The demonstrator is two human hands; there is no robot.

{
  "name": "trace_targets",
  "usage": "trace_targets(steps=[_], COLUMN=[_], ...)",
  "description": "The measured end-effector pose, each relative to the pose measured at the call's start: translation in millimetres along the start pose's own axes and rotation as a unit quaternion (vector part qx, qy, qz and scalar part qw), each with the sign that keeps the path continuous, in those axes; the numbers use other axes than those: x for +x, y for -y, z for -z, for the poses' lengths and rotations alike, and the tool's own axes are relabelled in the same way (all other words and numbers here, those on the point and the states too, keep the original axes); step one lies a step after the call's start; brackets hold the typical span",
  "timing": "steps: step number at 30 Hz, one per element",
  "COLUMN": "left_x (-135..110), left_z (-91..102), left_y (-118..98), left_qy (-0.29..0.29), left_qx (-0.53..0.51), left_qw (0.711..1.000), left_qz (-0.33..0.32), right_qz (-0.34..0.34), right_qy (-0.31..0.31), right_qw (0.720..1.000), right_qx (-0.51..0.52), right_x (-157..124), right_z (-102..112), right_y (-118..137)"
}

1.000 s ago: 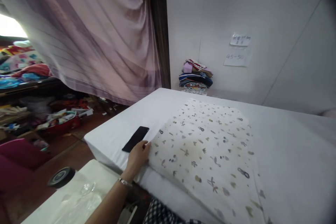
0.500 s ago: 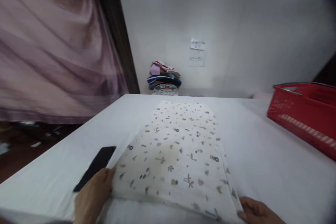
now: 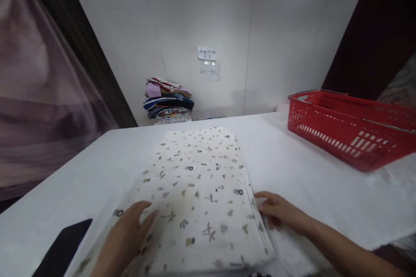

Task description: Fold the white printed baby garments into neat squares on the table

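Note:
A folded white cloth (image 3: 198,186) printed with small grey and olive shapes lies flat on the white table (image 3: 286,156). My left hand (image 3: 125,236) rests palm down on the cloth's near left part, fingers stretched out. My right hand (image 3: 281,212) touches the cloth's right edge, its fingers curled at the fold; nothing else is in it. A black phone (image 3: 61,253) lies on the table just left of my left hand.
A red plastic basket (image 3: 351,123) stands on the table at the right. A pile of folded clothes (image 3: 167,101) sits at the far edge against the white wall, under two paper notes (image 3: 208,62). A mauve curtain (image 3: 35,108) hangs at the left.
The view has swung right, so the basket shows in full. My left hand moved from the cloth's left edge onto its top. My right hand came up along the right edge.

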State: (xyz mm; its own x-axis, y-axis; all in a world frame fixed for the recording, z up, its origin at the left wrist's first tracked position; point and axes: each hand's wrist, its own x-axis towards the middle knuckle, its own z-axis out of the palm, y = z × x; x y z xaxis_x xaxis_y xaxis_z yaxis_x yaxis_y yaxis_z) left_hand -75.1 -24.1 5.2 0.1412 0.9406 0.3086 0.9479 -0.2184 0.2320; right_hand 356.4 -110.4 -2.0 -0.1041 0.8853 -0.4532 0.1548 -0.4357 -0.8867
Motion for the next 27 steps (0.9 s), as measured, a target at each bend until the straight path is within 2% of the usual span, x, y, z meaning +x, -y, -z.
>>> trace_targets(steps=[4,7,11,16,19,24,27], left_x=[39,61,86,108,119,143,163], left_z=[-11.5,-25.9,-58.4,-96.0,-104.3,-108.0,-116.2], left_y=[-82,-129,-174,-215,-232,-256,-269], left_qy=[0.101,0.156,0.181,0.16,0.154,0.181,0.203], left_qx=[-0.053,-0.075,-0.095,-0.105,-0.125,-0.173,-0.175], left_qw=[0.988,0.972,0.951,0.947,0.951,0.964,0.963], left_qz=[-0.101,-0.158,-0.232,-0.258,-0.239,-0.092,-0.03], right_qz=[-0.003,-0.005,0.011,0.014,0.023,0.034,0.046], right_qy=[-0.05,-0.082,-0.077,-0.078,-0.068,-0.046,-0.041], right_qw=[0.999,0.994,0.989,0.985,0.982,0.98,0.982], right_qx=[0.02,0.071,0.123,0.155,0.174,0.189,0.18], right_x=[29,46,73,106,122,141,145], right_z=[9,14,20,26,32,41,41], right_y=[23,35,41,45,48,55,57])
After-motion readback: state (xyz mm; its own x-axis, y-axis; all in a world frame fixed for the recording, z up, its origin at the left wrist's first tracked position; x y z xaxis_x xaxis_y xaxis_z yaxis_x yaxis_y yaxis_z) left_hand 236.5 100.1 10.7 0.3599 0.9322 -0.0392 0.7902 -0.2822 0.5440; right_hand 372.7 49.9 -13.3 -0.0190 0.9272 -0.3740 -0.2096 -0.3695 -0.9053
